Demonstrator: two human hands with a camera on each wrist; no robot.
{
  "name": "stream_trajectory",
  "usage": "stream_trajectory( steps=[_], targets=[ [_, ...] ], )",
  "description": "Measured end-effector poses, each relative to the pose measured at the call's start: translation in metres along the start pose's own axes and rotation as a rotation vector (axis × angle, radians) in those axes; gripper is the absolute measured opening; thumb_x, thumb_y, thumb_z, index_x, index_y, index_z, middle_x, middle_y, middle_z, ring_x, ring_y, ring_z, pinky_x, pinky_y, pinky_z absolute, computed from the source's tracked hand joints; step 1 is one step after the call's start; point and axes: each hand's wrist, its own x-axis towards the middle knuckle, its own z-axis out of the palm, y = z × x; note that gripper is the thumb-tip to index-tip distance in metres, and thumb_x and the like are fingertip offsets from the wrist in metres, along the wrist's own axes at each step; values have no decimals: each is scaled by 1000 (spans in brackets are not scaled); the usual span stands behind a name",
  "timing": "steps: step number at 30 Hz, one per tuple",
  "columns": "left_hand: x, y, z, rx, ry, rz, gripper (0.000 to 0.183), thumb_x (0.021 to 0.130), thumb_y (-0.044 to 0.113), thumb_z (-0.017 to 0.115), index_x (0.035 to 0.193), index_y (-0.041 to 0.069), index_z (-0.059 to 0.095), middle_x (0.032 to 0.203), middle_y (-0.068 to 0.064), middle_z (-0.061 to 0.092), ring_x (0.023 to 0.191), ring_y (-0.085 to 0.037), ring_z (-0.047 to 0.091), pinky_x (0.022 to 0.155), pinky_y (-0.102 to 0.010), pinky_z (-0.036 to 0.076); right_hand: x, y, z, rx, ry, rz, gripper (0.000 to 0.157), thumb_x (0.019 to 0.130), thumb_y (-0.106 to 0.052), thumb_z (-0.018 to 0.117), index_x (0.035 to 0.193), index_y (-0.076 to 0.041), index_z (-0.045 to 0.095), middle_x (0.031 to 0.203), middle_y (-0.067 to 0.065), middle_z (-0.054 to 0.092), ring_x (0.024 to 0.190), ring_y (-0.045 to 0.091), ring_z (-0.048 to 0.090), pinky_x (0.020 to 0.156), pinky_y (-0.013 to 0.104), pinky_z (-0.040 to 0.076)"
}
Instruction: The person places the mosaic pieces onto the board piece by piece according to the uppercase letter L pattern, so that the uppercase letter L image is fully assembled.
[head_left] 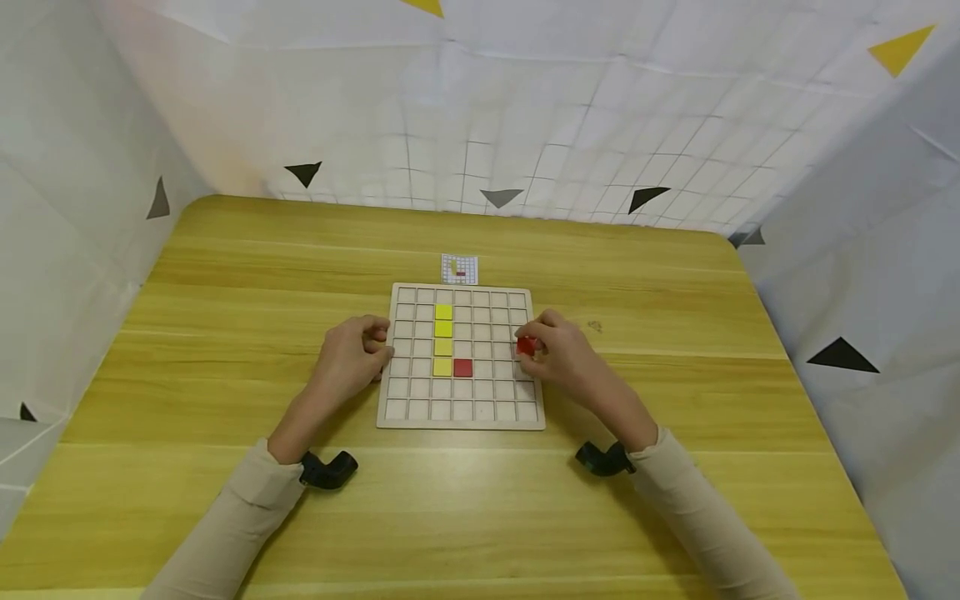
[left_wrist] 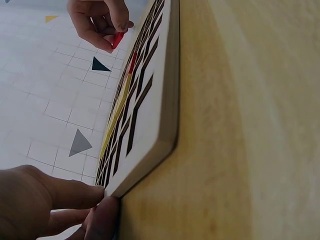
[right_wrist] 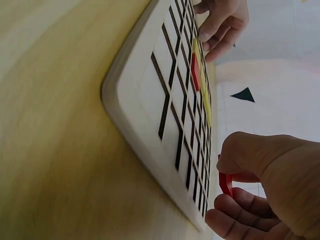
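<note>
A wooden grid board (head_left: 461, 425) lies flat on the table. Several yellow square tiles (head_left: 443, 328) form a column in its cells, and one red square tile (head_left: 462, 367) sits directly right of the lowest yellow one. My left hand (head_left: 348, 354) is at the board's left edge, which its thumb and a finger pinch in the left wrist view. Over the board's right side, my right hand (head_left: 561, 352) holds a second red tile (right_wrist: 226, 181) between thumb and fingers, tilted and raised above the cells.
Just behind the board lies a small printed card (head_left: 459, 269) with a coloured grid pattern. The wooden table (head_left: 480, 517) extends around the board. White sheets (head_left: 525, 108) with triangles hang behind and at both sides. Dark wrist cameras (head_left: 328, 472) are worn on both forearms.
</note>
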Motion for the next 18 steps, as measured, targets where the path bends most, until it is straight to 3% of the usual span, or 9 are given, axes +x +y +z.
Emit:
stream_trajectory(
  steps=[18],
  targets=[
    [0,0,0,2,-2,-9,40,90,2,69,129,-2,61,109,-15,63,88,-25,66,55,-30,58,0,-24,16,-19,-15,-134,24,81,-2,79,105,0,73,95,8,57,79,20,57,66,25,54]
  ],
)
